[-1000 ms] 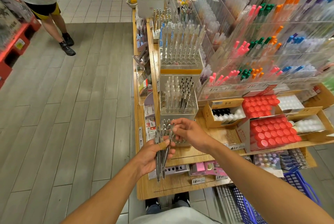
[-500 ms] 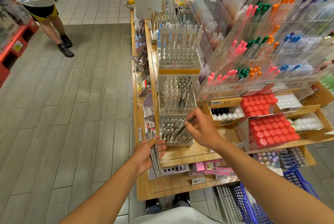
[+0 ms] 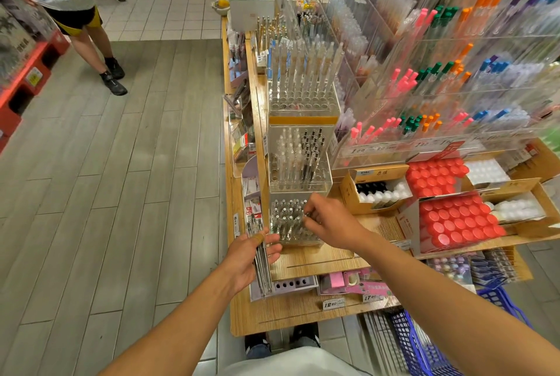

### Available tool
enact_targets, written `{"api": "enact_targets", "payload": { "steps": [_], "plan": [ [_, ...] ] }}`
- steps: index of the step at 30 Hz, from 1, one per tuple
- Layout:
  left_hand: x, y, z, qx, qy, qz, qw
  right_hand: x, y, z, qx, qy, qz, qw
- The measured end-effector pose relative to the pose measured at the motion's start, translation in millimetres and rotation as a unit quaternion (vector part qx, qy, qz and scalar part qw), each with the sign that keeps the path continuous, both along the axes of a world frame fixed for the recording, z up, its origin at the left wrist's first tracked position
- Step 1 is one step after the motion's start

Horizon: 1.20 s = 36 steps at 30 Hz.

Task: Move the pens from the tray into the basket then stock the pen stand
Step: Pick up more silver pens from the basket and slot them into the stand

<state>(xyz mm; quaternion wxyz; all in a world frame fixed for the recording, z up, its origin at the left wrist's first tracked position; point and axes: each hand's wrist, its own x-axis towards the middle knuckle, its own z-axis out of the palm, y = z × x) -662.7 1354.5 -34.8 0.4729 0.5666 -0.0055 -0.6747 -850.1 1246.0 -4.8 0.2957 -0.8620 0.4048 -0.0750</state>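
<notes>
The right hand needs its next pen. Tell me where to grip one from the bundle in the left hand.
Pinch a top end of the clear-barrelled pens above the left hand, coming from the right. The tops fan out free there; the middles are wrapped by fingers and the tips point down.

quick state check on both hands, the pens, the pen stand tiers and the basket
left hand: holds a bundle of pens, tips pointing down
right hand: fingertips pinch a pen top at the lowest tier
lowest tier of pen stand: mostly filled with pens
middle tier: partly filled, front holes empty
top tier: pens at back, front holes empty
blue basket: on floor, contents unclear
</notes>
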Motion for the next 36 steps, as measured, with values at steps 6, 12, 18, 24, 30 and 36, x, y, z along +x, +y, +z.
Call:
{"api": "enact_targets", "payload": {
  "steps": [6, 12, 18, 24, 30, 36],
  "plan": [
    [-1, -1, 1, 0.002, 0.007, -0.001, 1.0, 9, 2, 1, -0.024, 0.006, 0.015, 1.0],
    [-3, 0, 0, 0.008, 0.008, 0.001, 1.0, 15, -4, 11, -0.079, 0.045, 0.053, 0.994],
    [-3, -2, -1, 0.002, 0.013, 0.002, 1.0, 10, 2, 1, -0.091, 0.076, 0.108, 0.987],
    [-4, -1, -4, 0.001, 0.014, 0.012, 1.0, 11, 15, -18, -0.141, 0.047, 0.076, 0.986],
    [-4, -1, -1, -0.019, 0.035, 0.003, 0.999, 19, 17, -16, -0.096, 0.044, 0.034, 0.994],
    [-7, -3, 5, -0.061, 0.056, -0.034, 0.996, 35, 18, -2, 0.154, -0.063, -0.054, 0.985]
  ]
}}
